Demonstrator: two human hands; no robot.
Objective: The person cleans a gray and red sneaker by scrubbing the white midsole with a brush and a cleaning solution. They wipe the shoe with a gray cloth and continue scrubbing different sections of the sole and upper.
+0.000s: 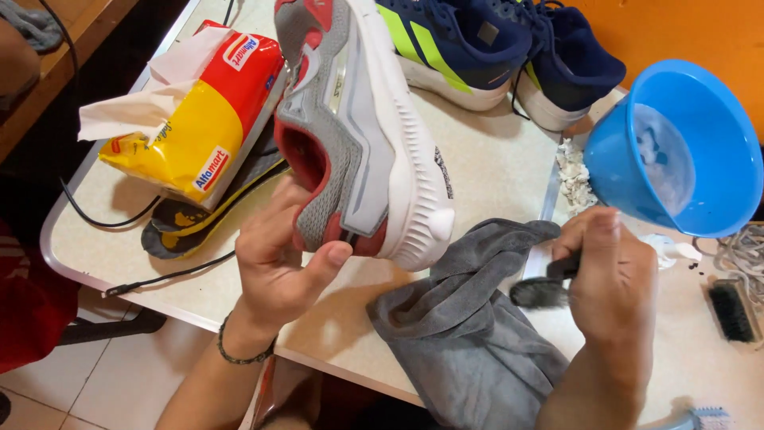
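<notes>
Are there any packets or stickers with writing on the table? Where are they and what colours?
Tissue packet: far left of the table, soft oblong bag, red and yellow with small labels, white tissue poking out.
Grey shoe: held up by the left hand; small marking on its side, too small to make out.
No screens or signs.

Two bare forearms enter from the lower edge of the frame, no sleeves visible. The left hand point(278, 259), lower centre, wears a thin dark beaded bracelet point(239, 356) at the wrist. The right hand point(611, 279), lower right, carries no ornament.
</notes>
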